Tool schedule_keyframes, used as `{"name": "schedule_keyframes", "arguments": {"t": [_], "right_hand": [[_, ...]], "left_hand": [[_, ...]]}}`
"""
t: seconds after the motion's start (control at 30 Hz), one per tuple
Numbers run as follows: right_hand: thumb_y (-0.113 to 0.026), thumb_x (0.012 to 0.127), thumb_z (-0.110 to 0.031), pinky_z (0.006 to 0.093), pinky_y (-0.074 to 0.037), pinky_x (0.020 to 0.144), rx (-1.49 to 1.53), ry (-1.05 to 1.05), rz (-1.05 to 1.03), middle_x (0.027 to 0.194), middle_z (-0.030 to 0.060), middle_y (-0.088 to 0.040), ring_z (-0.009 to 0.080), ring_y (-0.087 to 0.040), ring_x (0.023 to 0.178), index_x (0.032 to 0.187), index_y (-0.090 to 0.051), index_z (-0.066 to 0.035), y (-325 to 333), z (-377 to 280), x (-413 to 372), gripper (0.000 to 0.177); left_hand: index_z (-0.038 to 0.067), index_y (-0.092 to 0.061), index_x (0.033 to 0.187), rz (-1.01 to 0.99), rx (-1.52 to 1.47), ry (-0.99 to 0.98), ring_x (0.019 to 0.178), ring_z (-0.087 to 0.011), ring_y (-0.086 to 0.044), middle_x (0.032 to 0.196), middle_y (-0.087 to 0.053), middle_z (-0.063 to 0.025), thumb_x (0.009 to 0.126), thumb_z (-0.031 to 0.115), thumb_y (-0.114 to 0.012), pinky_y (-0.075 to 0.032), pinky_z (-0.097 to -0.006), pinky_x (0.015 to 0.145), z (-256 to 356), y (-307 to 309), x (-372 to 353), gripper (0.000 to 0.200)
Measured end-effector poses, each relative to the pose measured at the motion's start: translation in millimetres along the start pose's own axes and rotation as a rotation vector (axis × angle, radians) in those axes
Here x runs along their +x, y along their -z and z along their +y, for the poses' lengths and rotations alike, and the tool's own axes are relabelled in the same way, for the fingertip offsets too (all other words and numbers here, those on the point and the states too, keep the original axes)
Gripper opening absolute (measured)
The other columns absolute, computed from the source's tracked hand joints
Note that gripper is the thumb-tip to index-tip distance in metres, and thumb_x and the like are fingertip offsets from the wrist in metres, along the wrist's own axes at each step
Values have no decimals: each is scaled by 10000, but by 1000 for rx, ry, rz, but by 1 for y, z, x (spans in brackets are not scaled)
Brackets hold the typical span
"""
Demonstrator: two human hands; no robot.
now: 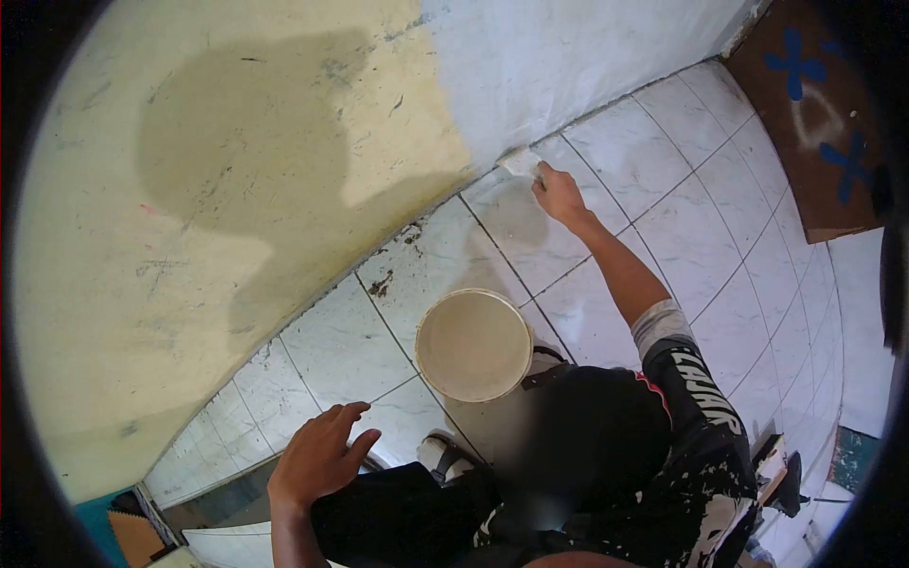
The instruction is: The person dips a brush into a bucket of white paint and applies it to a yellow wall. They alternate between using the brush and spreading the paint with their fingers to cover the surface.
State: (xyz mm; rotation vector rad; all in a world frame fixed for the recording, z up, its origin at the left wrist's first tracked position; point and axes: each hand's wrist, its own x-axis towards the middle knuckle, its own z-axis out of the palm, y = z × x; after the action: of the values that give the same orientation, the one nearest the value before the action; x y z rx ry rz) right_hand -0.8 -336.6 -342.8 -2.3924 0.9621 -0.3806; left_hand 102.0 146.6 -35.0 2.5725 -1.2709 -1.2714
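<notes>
My right hand (561, 196) is stretched out to the foot of the wall, its fingers closed on a whitish tool or pad (520, 163), whose exact kind I cannot make out. That pad touches the edge where the white-coated wall (549, 66) meets the tiled floor. A round pale bucket (473, 346) stands on the tiles in front of me, between my hands. Near my left knee, my left hand (322, 454) is held with thumb and fingers apart and nothing in it.
Yellow, uncoated wall (189, 312) fills the left. Dark crumbs (381, 283) lie on the tiles near it. A brown board with blue marks (814, 123) is at the upper right. My sandalled foot (445, 456) is below the bucket.
</notes>
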Motion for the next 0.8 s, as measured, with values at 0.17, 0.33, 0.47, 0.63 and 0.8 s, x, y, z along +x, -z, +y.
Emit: {"name": "schedule_keyframes", "arguments": {"t": [0.17, 0.33, 0.47, 0.63, 0.8], "right_hand": [[-657, 874, -134, 537, -544, 770, 96, 35, 110, 865, 273, -696, 463, -685, 864, 1081, -617, 16, 8, -11, 15, 259], [-669, 884, -143, 516, -542, 746, 178, 86, 190, 852, 270, -691, 457, -687, 860, 1079, -639, 2, 50, -24, 11, 245], [-689, 902, -140, 438, -523, 639, 281, 153, 363, 782, 240, -672, 405, -656, 694, 1040, -638, -3, 106, -53, 3, 200], [-699, 902, -92, 390, -500, 592, 421, 204, 623, 774, 205, -656, 356, -618, 622, 959, -622, 13, 139, -85, -5, 142], [-697, 891, -72, 435, -524, 639, 323, 341, 663, 844, 215, -664, 406, -659, 725, 963, -613, 12, 57, -25, 22, 138]], "left_hand": [[40, -579, 1332, 5, 15, 2, 1086, -345, -686, 1200, -691, -205, 1021, 340, -608, -544, -435, 919, 2, -1, 1, 433], [12, -600, 1297, 18, -19, 18, 1083, -365, -673, 1131, -702, -209, 1017, 354, -601, -517, -442, 930, 4, -1, 2, 442], [11, -602, 1295, 21, -19, 0, 1075, -363, -675, 1130, -701, -210, 1011, 334, -613, -520, -437, 925, 4, 1, 5, 431], [35, -590, 1333, -33, -6, 46, 1094, -342, -686, 1203, -691, -207, 1021, 325, -607, -545, -432, 921, 8, 6, 11, 426], [38, -589, 1336, -36, 2, 42, 1088, -339, -688, 1203, -693, -205, 1016, 321, -614, -544, -433, 920, 8, 6, 17, 428]]}}
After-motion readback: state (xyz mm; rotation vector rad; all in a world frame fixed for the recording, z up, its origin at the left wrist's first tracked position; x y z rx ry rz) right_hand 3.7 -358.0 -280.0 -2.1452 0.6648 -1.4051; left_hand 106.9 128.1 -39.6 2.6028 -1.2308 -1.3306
